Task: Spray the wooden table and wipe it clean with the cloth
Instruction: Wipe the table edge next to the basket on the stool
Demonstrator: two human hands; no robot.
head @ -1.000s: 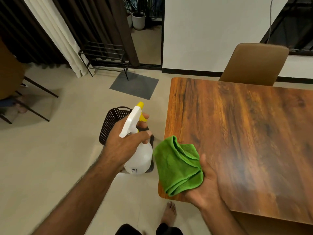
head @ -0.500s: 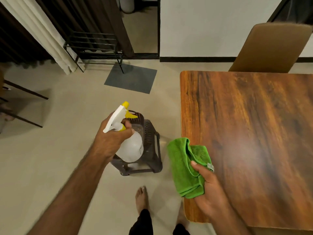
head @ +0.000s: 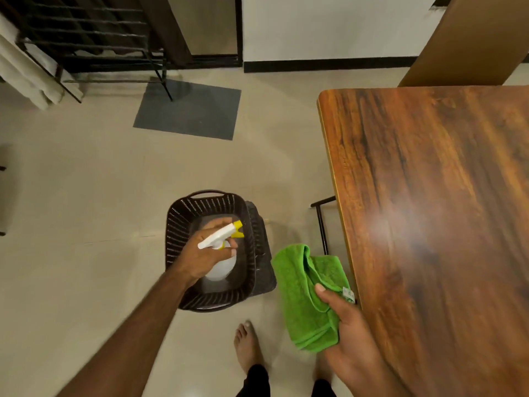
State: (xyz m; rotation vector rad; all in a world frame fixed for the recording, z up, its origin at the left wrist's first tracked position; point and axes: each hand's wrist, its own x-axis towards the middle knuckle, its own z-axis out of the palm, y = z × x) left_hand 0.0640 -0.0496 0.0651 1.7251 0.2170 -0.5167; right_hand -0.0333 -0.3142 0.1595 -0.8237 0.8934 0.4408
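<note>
While the left hand [head: 204,255] grips the spray bottle [head: 221,269] by its neck, fingers curled under the white-and-yellow trigger head, the bottle sits low inside a dark slatted basket [head: 177,224] on the floor, well left of the wooden table [head: 429,196]. Whether the bottle touches the basket bottom: cannot tell.

Right hand [head: 352,333] holds the folded green cloth [head: 300,293], thumb pressed on top and fingers curled beneath, just off the table's left edge and over the floor. Cloth tag lies close to that edge; touching or apart: unclear.

Table top: dark wood grain with a pale hazy patch near the left edge. Glare or spray mist: cannot tell.

Between table and basket: the cloth, the right hand and a black metal table leg [head: 322,224] under the left edge.

Beyond the table's far edge: a tan chair back [head: 469,38]. Well left of the table, across the floor: a grey mat [head: 189,110], a black wire rack [head: 86,38] and a pale curtain [head: 25,78].

One bare foot [head: 247,345] stands on the floor left of the table, near the basket.
</note>
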